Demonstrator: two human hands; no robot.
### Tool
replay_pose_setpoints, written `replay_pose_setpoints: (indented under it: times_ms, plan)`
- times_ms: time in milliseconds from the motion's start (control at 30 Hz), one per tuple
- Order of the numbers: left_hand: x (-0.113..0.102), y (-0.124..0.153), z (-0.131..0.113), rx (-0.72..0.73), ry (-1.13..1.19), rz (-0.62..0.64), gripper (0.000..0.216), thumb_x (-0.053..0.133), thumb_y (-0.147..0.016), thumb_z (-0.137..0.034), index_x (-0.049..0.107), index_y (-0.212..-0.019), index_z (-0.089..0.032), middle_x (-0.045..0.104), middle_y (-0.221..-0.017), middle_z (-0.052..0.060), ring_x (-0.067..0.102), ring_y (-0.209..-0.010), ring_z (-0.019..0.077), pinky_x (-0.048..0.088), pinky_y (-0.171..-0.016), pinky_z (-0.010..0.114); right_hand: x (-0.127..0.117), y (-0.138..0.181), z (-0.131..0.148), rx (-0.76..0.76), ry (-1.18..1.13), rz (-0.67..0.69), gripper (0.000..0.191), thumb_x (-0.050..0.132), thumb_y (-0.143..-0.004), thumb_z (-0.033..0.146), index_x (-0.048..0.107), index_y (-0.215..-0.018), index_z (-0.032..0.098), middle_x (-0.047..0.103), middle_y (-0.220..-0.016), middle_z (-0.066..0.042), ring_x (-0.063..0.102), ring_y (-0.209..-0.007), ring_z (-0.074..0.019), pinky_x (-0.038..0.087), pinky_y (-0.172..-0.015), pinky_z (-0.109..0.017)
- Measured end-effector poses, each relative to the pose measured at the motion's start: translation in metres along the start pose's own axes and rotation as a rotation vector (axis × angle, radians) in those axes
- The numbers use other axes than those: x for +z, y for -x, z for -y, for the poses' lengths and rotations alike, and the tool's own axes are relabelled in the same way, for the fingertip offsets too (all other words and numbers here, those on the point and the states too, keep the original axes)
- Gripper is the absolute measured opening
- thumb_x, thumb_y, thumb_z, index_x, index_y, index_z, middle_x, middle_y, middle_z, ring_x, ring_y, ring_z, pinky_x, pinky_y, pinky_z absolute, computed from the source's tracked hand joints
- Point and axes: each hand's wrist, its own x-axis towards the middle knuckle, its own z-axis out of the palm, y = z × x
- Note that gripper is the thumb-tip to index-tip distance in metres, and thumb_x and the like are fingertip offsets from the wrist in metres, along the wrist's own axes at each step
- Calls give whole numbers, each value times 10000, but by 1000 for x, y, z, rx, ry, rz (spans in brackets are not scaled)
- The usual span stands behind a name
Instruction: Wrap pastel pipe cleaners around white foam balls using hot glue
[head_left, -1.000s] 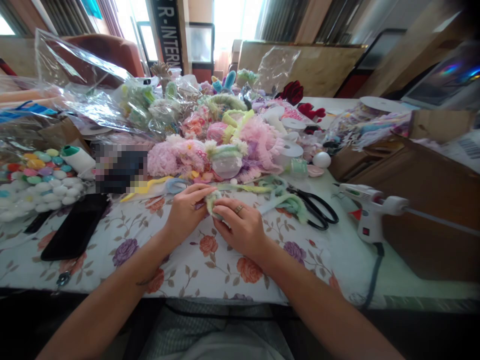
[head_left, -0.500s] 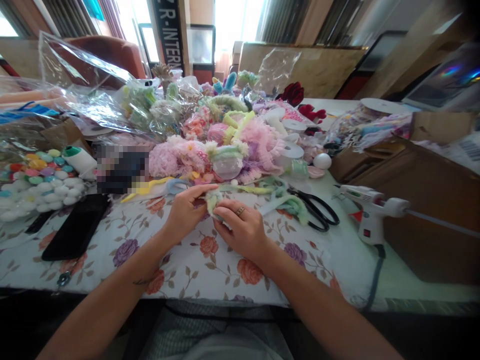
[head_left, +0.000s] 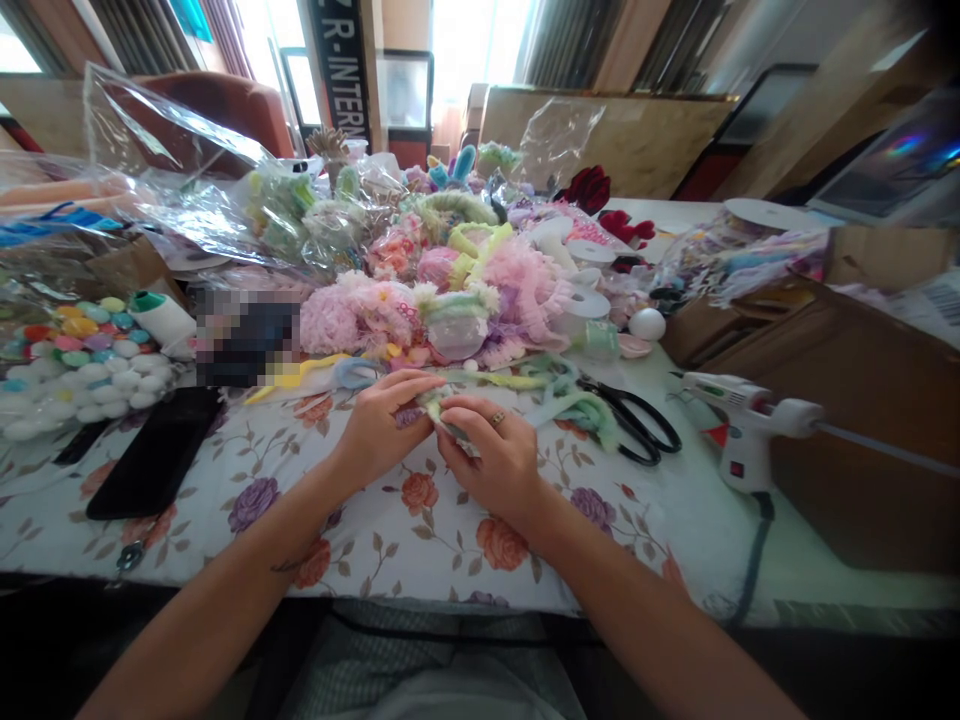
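Between my fingers is a small pale green and yellow fuzzy yarn piece [head_left: 433, 403], mostly covered by both hands. My left hand [head_left: 384, 422] pinches it from the left. My right hand [head_left: 491, 440], with a ring on one finger, closes on its right side. A fuzzy yellow-green strand [head_left: 506, 380] lies just beyond my fingertips and runs right to a loose green yarn bundle [head_left: 589, 412]. Black-handled scissors [head_left: 643, 428] rest beside that bundle.
A white glue gun [head_left: 742, 420] stands at the right by a brown cardboard box [head_left: 855, 430]. Pink yarn trims [head_left: 360, 315] and spools are heaped behind my hands. A black phone [head_left: 154, 455] and bags of coloured pompoms [head_left: 90, 350] lie left on the floral tablecloth [head_left: 360, 545].
Both hands have shifted slightly right and turned the yarn piece, which shows less now. My right fingers have curled further around it. The things on the table have not moved.
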Motion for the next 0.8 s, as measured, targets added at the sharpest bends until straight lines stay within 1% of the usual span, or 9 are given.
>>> replay_pose_setpoints:
  times_ms: [133, 233, 300, 367, 533, 800]
  plan:
    - [0, -1, 0, 43, 12, 5, 283, 568, -810, -169, 722, -1048, -168, 716, -1078, 101, 670, -990, 206, 545, -839, 279, 2, 0, -1, 51, -38, -40, 133, 585, -846, 137, 575, -942, 228, 725, -886, -67, 706, -823, -183, 566, -744, -270]
    - [0, -1, 2, 20, 35, 37, 273, 578, -823, -189, 724, -1051, -161, 714, -1074, 106, 680, -952, 195, 552, -779, 249, 3, -1, -1, 145, -90, -73, 123, 599, -845, 140, 576, -924, 231, 715, -843, -43, 699, -796, -166, 559, -738, -259]
    - [0, 0, 4, -2, 50, 68, 285, 578, -819, -177, 721, -1065, -157, 710, -1081, 107, 685, -914, 181, 552, -742, 234, 4, -1, -1, 174, -103, -84, 111, 600, -849, 149, 576, -915, 235, 711, -835, -37, 694, -780, -157, 556, -728, -256]
    - [-1, 0, 5, -3, 55, 81, 305, 553, -818, -142, 720, -1073, -157, 710, -1082, 103, 685, -904, 171, 548, -738, 228, 3, -1, -1, 146, -96, -72, 110, 596, -850, 145, 573, -908, 235, 710, -818, -35, 694, -777, -157, 555, -720, -256]
    - [-1, 0, 8, 39, 28, 62, 364, 499, -799, -57, 725, -1061, -169, 722, -1064, 83, 674, -963, 171, 533, -804, 238, 3, 0, 0, 10, -49, -3, 124, 574, -841, 112, 567, -893, 223, 720, -782, -44, 700, -743, -167, 561, -683, -256]
    - [-1, 1, 11, 44, 30, 73, 353, 489, -826, -84, 725, -1070, -180, 718, -1093, 79, 672, -970, 169, 529, -825, 246, 3, 1, 4, -101, -26, 59, 100, 572, -850, 98, 589, -887, 190, 714, -764, -47, 672, -680, -153, 536, -654, -250]
